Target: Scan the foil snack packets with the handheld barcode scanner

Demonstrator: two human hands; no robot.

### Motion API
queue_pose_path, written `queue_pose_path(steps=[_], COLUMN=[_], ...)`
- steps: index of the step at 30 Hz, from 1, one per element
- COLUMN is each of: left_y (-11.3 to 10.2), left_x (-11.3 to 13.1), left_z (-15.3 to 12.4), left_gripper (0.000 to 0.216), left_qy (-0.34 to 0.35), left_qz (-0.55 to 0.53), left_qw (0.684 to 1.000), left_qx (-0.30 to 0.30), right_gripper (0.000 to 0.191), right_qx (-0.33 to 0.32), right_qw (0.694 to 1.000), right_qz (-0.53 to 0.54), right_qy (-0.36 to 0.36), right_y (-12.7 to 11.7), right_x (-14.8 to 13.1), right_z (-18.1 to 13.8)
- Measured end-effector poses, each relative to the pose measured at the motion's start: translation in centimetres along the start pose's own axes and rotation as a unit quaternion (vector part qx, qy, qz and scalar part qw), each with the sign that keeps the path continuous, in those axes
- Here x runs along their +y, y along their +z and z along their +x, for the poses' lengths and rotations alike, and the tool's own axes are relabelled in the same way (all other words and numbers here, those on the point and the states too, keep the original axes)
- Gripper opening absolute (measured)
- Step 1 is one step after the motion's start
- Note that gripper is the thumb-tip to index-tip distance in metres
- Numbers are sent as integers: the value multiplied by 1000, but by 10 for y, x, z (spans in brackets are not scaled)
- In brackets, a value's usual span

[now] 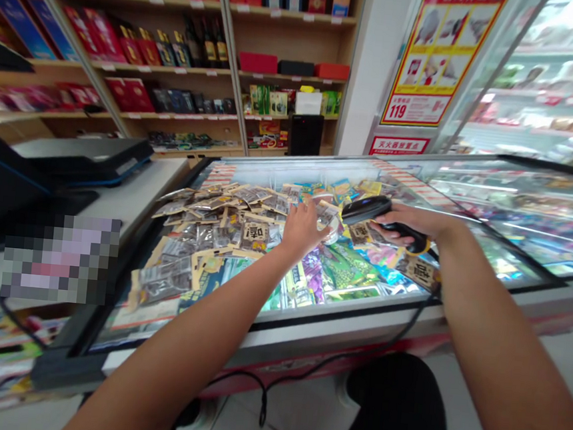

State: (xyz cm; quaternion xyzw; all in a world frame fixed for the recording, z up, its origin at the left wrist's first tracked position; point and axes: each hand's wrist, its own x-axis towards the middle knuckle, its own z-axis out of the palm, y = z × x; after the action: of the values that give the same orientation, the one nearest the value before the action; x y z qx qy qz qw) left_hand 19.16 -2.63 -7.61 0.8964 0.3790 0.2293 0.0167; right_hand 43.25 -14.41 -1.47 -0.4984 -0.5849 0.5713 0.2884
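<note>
My right hand (406, 222) is wrapped round a black handheld barcode scanner (366, 209), whose head points left over the freezer's glass top. My left hand (303, 228) reaches over a heap of small snack packets (209, 232), fingers forward and thumb held apart. Its fingertips are near or touching the packets; I cannot tell which. One packet with dark lettering (255, 233) lies left of that hand. Another packet (419, 272) lies below the scanner's handle, by my right wrist. A round whitish thing under the scanner's head is too blurred to name.
The glass-topped chest freezer (328, 316) shows colourful packages under its lid. From the scanner a black cable (302, 375) hangs over the front edge. At left stands a counter (140, 192) with dark equipment. Shelves (178, 72) of boxes and bottles fill the back.
</note>
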Motion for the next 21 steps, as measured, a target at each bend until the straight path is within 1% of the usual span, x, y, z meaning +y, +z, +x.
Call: queue_pose_path(steps=[3, 6, 9, 11, 14, 16, 21], left_y=[-4, -14, -24, -29, -33, -34, -37], left_x=[1, 3, 6, 8, 6, 3, -5], left_z=[-3, -4, -4, -2, 0, 2, 8], left_gripper=[66, 53, 46, 49, 62, 67, 60], left_qy=[15, 24, 10, -16, -58, -78, -107], left_qz=[31, 77, 109, 124, 133, 137, 165], left_qw=[999, 997, 994, 991, 986, 983, 974], left_qx=[5, 5, -31, -56, -81, -95, -108], right_gripper=[31, 32, 34, 35, 36, 36, 38], right_qx=[14, 73, 126, 140, 139, 143, 162], right_qw=[1000, 997, 991, 989, 990, 989, 987], right_qz=[3, 22, 48, 47, 33, 27, 14], right_qy=[11, 10, 13, 15, 6, 3, 3], right_y=[1, 2, 4, 5, 7, 7, 8], right_x=[-1, -4, -5, -6, -6, -6, -8], right_z=[0, 0, 0, 0, 0, 0, -1])
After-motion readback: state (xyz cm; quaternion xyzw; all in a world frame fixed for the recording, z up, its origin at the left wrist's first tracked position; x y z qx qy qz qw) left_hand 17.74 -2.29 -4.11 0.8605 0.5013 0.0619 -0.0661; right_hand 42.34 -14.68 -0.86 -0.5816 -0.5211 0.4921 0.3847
